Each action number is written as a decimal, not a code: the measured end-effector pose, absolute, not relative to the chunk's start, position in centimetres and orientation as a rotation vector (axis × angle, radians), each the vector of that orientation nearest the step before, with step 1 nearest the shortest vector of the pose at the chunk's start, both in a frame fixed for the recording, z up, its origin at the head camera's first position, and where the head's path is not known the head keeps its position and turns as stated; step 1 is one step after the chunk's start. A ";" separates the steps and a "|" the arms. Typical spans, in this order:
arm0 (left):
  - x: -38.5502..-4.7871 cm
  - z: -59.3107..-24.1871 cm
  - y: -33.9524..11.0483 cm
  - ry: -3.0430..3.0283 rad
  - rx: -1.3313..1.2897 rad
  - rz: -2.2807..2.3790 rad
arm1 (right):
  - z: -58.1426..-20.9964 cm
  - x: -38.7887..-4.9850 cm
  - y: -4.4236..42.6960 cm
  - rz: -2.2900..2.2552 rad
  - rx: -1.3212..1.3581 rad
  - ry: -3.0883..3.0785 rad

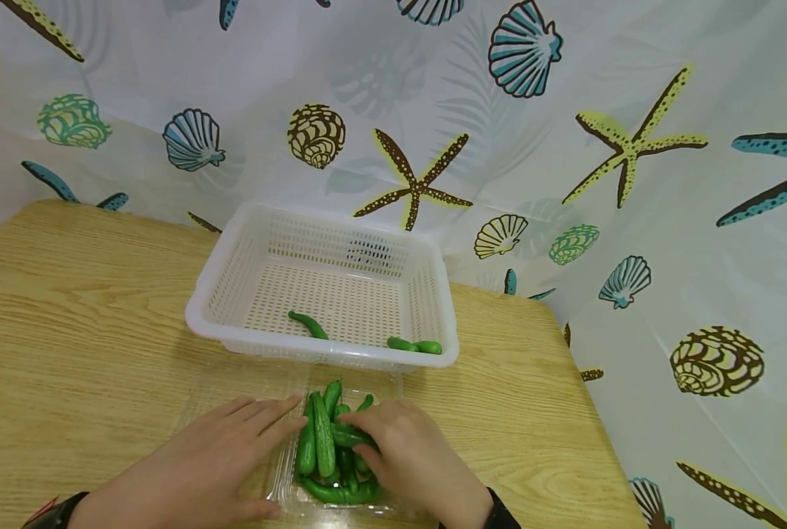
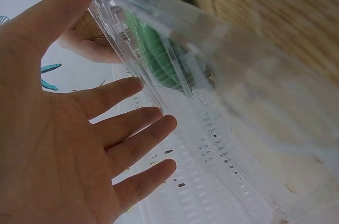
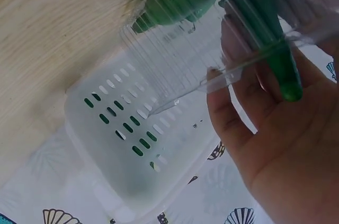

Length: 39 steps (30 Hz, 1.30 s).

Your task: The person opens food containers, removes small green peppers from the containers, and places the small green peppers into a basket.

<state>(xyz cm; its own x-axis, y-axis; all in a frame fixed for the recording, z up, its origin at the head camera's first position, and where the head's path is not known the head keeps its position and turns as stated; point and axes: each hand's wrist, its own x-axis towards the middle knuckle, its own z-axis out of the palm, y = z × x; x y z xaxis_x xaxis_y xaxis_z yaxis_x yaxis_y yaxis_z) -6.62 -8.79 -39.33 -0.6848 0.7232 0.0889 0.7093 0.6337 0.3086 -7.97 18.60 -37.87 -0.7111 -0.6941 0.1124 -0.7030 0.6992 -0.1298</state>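
Note:
A clear plastic clamshell box [image 1: 287,477] lies unfolded on the table, one half filled with small green cucumbers [image 1: 323,437] and a curved green pepper [image 1: 340,494] along its near side. My right hand [image 1: 409,448] is over the filled half and grips a small smooth cucumber [image 1: 352,436] lying crosswise on the others. Its blunt end sticks out toward the palm in the right wrist view. My left hand [image 1: 214,448] spreads over the other half, fingers fairly straight. In the left wrist view those fingertips [image 2: 168,123] are at the clear box's edge.
Just behind the box stands a white slotted plastic basket [image 1: 320,354]. Inside it are a curved green pepper [image 1: 308,324] and two short green pieces [image 1: 414,345] near the right front corner. A shell-printed cloth [image 1: 367,88] hangs behind the wooden table [image 1: 512,411].

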 end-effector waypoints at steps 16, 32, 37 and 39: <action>-6.6 -39.4 -8.7 2.806 1.238 0.507 | -37.4 -8.3 19.3 0.181 1.048 -2.769; -6.6 -39.5 -8.7 2.842 1.287 0.486 | -36.7 -9.1 20.4 0.191 1.034 -2.591; -6.6 -39.6 -8.7 2.836 1.281 0.469 | -36.5 -9.5 21.0 0.236 1.079 -2.432; -6.7 -39.7 -8.7 2.835 1.292 0.464 | -36.4 -9.6 21.2 0.258 1.085 -2.367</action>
